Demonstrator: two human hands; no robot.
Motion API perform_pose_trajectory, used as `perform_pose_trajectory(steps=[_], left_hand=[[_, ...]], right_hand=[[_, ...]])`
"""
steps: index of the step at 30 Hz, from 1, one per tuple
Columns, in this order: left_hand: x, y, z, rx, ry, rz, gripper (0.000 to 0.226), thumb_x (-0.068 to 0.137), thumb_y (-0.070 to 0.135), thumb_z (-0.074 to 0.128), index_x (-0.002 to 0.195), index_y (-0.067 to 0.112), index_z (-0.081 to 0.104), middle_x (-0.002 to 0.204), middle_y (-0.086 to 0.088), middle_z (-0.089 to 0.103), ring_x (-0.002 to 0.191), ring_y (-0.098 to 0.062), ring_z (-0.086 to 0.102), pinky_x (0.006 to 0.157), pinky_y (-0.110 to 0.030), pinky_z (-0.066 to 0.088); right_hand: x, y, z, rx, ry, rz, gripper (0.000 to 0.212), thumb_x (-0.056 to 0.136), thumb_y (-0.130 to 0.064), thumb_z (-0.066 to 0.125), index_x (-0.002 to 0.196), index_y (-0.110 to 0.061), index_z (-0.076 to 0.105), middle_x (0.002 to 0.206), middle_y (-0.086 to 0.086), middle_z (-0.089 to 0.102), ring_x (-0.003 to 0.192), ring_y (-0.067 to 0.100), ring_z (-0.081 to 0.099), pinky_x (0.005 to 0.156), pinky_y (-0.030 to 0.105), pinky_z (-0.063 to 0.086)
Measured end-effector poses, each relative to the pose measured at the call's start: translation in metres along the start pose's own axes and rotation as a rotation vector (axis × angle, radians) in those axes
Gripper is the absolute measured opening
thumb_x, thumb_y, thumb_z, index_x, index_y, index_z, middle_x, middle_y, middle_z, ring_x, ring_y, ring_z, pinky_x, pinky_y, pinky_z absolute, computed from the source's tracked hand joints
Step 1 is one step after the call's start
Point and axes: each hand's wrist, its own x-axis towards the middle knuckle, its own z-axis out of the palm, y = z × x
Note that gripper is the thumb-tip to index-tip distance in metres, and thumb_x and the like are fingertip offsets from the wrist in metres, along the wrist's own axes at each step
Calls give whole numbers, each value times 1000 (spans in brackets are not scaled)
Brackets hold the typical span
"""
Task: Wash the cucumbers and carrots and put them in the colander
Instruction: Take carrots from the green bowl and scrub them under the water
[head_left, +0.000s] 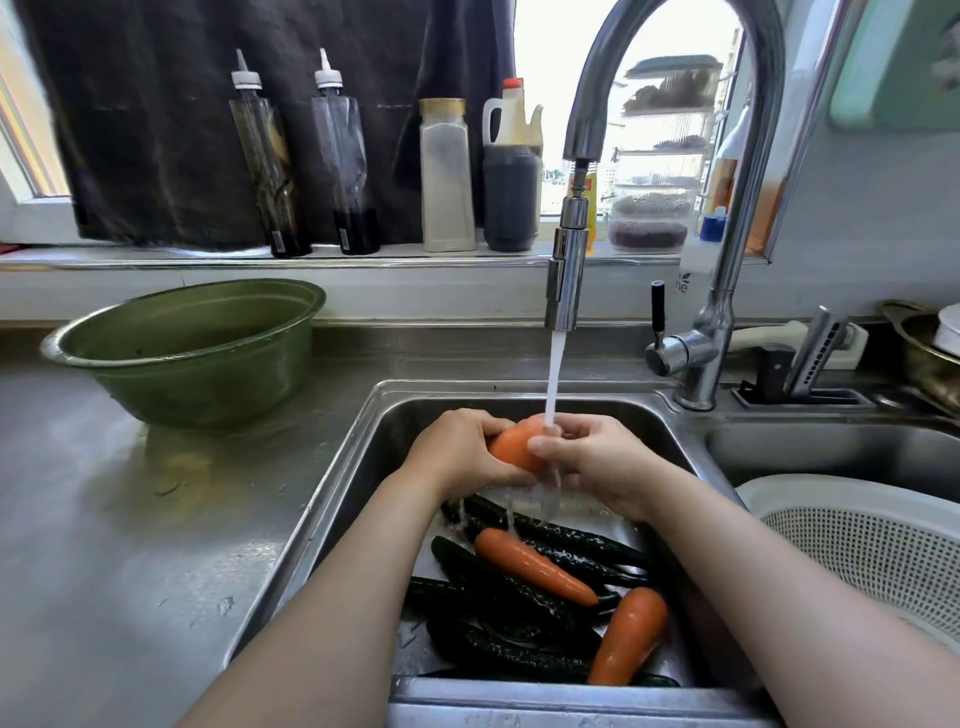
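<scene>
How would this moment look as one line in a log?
step: washing | both hands hold carrot under tap | colander: nothing visible inside | left in sink: two carrots, cucumbers

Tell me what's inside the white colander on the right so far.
Nothing shows on the visible mesh of the white colander; no vegetables are in it. Its near and right parts run out of frame, so those are unseen. The left hand and right hand hold a carrot under the tap.

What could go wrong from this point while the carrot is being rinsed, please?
The wet carrot, gripped by both the left hand and right hand under the water stream, could slip into the sink. Water may also splash onto the counter. The colander sits aside, so carrying may drip.
</scene>
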Motion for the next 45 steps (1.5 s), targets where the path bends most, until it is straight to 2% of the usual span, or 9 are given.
perform_pose_trajectory(steps=[3, 7, 11, 14, 21, 26, 35, 39, 45], left_hand=[[1, 1, 0, -33, 23, 2, 46, 61, 49, 91, 103, 49, 74, 91, 20, 70, 85, -1, 67, 83, -37, 59], [2, 0, 1, 39, 53, 41, 53, 59, 51, 91, 109, 50, 72, 95, 22, 67, 91, -2, 64, 86, -37, 56], [4, -5, 2, 21, 70, 29, 63, 55, 52, 91, 115, 47, 72, 100, 25, 67, 95, 0, 64, 90, -36, 56], [4, -7, -1, 21, 57, 28, 59, 58, 50, 92, 113, 46, 73, 99, 21, 67, 95, -2, 64, 90, -37, 55], [4, -8, 0, -8, 57, 29, 61, 57, 54, 87, 115, 52, 70, 96, 22, 66, 93, -2, 64, 87, -40, 56], [4, -15, -2, -29, 59, 11, 66, 47, 58, 85, 110, 52, 70, 96, 23, 66, 95, -3, 64, 91, -43, 55], [5, -10, -4, 65, 197, 93, 59, 61, 63, 85, 118, 51, 70, 94, 19, 64, 89, -5, 63, 82, -37, 55], [5, -1, -1, 212, 149, 118, 58, 65, 69, 80, 118, 47, 69, 98, 19, 60, 93, -6, 60, 79, -33, 50], [7, -8, 6, 50, 69, 47, 61, 54, 66, 86, 111, 50, 70, 96, 21, 62, 95, -4, 60, 87, -36, 52]], right_hand=[[2, 1, 9, 22, 150, -20, 38, 82, -27, 84, 117, -17, 74, 110, 14, 75, 78, 23, 72, 61, 31, 57], [11, 1, 17, 157, 314, 51, 38, 85, -37, 80, 109, -7, 75, 98, 18, 75, 76, 34, 74, 59, 38, 59], [8, 0, 9, 215, 169, 67, 28, 100, -30, 61, 112, -7, 72, 106, 24, 72, 77, 35, 75, 61, 40, 60], [3, 2, 3, 231, 23, 48, 22, 97, -21, 65, 115, -10, 71, 116, 26, 69, 89, 35, 73, 69, 41, 63], [5, 0, 10, 195, 131, 48, 30, 83, -12, 80, 113, -11, 74, 117, 22, 68, 101, 35, 69, 68, 38, 64], [5, 0, -1, 267, -82, 61, 29, 94, -5, 63, 123, -3, 67, 119, 27, 69, 94, 34, 70, 83, 43, 62], [7, 3, 6, 191, 174, -47, 44, 85, -27, 81, 121, -6, 68, 101, 17, 76, 69, 24, 72, 57, 31, 57], [7, 4, 16, 100, 141, -31, 39, 95, -36, 69, 127, -15, 62, 115, 18, 70, 86, 37, 76, 77, 52, 62], [5, 1, 18, -63, 200, -33, 31, 110, -29, 40, 119, -19, 68, 105, 18, 70, 67, 30, 74, 48, 32, 55]])
